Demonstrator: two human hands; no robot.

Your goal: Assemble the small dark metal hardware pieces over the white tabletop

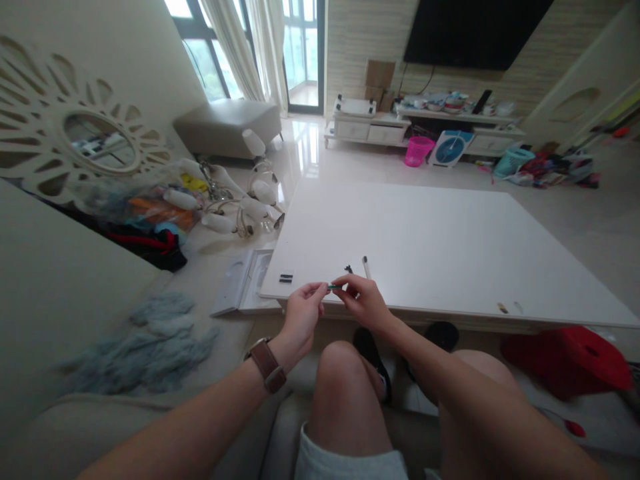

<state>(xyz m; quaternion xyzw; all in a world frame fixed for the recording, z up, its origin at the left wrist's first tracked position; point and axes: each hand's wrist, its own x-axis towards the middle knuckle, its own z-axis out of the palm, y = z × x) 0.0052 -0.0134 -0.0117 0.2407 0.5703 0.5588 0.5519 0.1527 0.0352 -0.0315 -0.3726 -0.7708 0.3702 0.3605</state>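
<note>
A small, thin green piece [335, 287] is pinched at its left end by my left hand [306, 308] and at its right end by my right hand [361, 298]. Its kind is too small to make out. Both hands are at the near edge of the white table [425, 240]. Just beyond my right hand lie a small black object [349, 269] and a white stick with a dark tip [367, 265]. Left of my hands, a small dark two-striped piece [286, 278] rests on the tabletop.
An open white box [245, 280] stands on the floor by the table's left corner. Behind it lies a chandelier with white shades [220, 222]. A red object [565, 362] is at the right. Two small bits [503, 307] lie near the table's front right edge.
</note>
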